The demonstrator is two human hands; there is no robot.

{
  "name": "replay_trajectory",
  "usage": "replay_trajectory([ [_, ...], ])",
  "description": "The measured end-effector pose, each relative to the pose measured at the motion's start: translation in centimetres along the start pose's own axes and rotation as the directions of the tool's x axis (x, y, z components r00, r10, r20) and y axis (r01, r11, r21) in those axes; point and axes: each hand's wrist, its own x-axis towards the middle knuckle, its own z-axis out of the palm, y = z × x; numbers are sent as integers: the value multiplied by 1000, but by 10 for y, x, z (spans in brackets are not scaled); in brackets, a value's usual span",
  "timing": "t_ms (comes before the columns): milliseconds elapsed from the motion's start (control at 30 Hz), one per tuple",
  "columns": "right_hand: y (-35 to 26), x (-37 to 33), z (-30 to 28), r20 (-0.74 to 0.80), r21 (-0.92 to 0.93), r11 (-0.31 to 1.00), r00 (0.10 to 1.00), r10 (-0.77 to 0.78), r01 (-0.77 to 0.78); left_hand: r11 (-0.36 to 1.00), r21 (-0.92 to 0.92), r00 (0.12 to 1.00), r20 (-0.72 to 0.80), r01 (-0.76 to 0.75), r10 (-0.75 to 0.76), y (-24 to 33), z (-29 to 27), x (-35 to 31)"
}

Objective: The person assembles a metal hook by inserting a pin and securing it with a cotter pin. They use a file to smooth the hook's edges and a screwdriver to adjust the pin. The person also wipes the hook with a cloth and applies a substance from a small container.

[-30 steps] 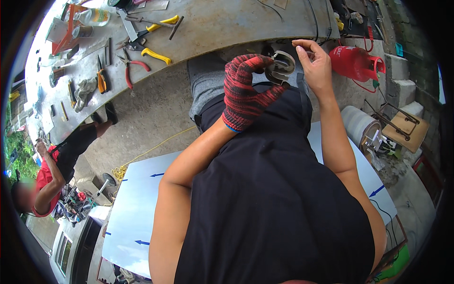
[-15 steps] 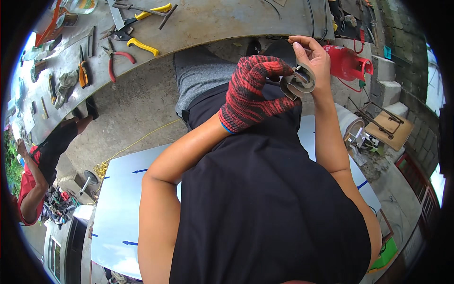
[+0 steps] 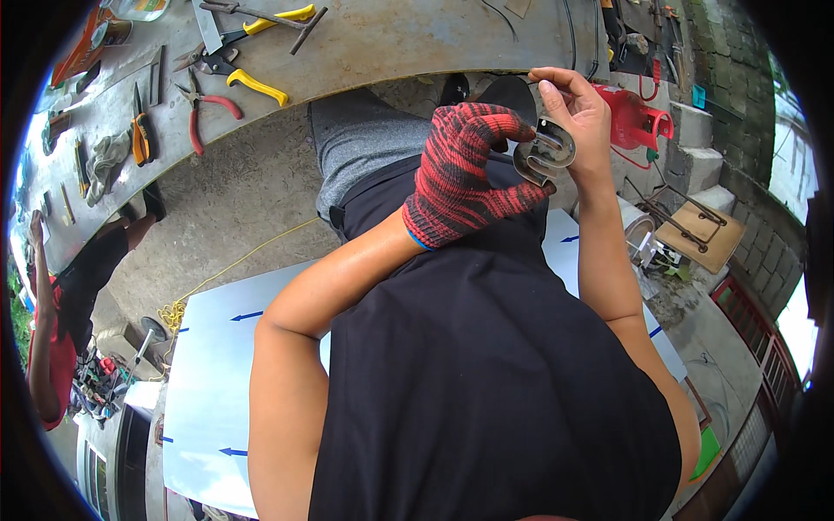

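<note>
- A curved, S-shaped piece of shiny bent sheet metal (image 3: 545, 154) is held up in front of the chest, just below the near edge of the long grey metal workbench (image 3: 408, 39).
- The piece is pinched by the bare right hand (image 3: 578, 117), whose fingers are closed on its upper edge; something thin and dark may be held at the fingertips, but it cannot be made out.
- The left hand in a red-and-black knitted work glove (image 3: 460, 174) is curled against the piece's left side, fingers bent and gripping or steadying it.
- The step in hand is judged to be close fitting or inspection of the metal shape while both hands keep it steady.
- A firm two-handed hold and a careful turn of the piece are judged to be called for next, since thin sheet edges are likely sharp to the ungloved fingers.
- The metal looks smooth, reflective and thin-walled; the glove looks coarse and woven.
- On the workbench, yellow-handled snips (image 3: 234, 74), red-handled pliers (image 3: 204, 108) and orange-handled pliers (image 3: 139, 135) are laid out, well apart from the hands.
- A white sheet with blue arrows (image 3: 217, 365) lies on the concrete floor below, and a red canister-like tool (image 3: 634, 122) stands to the right.
</note>
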Motion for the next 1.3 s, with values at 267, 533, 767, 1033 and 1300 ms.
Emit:
replay_trajectory([
  [267, -9, 2, 2, 17, -33, 999, 1000, 2, -1, 993, 110, 999, -20, -42, 45, -5, -6, 1],
  [533, -8, 1, 5, 30, -15, 1000, 999, 18, -17, 994, 91, 997, -29, -62, 65, -9, -7, 2],
  [767, -10, 1, 7, 38, -12, 999, 999, 35, -34, 999, 50, 1000, -13, -6, 7, -7, -9, 1],
  [1033, -17, 1, 10, 52, -13, 1000, 998, 25, -24, 998, 47, 1000, -4, -30, 30, -8, -14, 2],
  [1300, -20, 2, 14, 61, -17, 998, 996, 59, -58, 999, 41, 999, -26, -25, 26, -8, -15, 2],
])
